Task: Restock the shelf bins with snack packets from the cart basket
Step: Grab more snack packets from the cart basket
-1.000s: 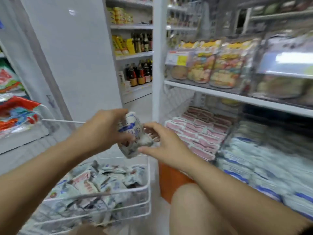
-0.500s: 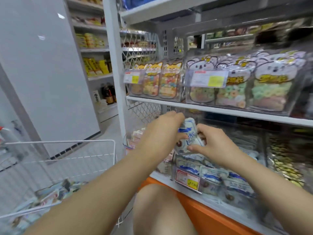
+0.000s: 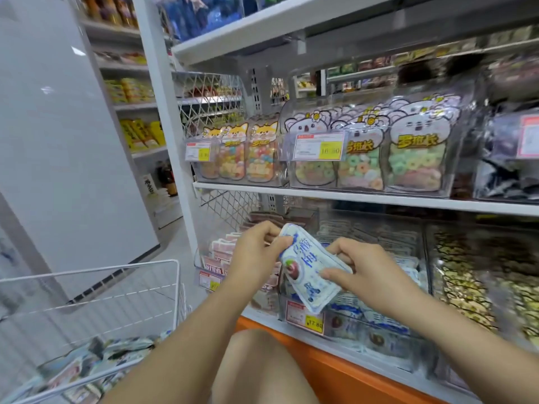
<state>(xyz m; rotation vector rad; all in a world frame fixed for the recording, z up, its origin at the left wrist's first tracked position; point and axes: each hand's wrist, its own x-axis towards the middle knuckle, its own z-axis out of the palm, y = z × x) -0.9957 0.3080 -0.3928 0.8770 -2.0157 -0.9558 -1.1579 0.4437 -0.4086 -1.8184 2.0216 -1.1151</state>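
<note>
Left hand [image 3: 256, 255] pinches the upper end of a blue-and-white snack packet [image 3: 309, 272], thumb and fingers curled on it, while my right hand [image 3: 364, 272] grips its lower right side the same way. I hold the packet tilted in the air, just above the front edge of the clear shelf bin [image 3: 345, 328] of matching packets, over its yellow price tag [image 3: 304, 317]. At my lower left, the white wire cart basket [image 3: 87, 269] holds more packets [image 3: 116, 354].

Bright, even store lighting; glare streaking across white panel [image 3: 58, 141]; wide-angle lens bending edges; right-side bins [image 3: 481, 272] blurring.
</note>
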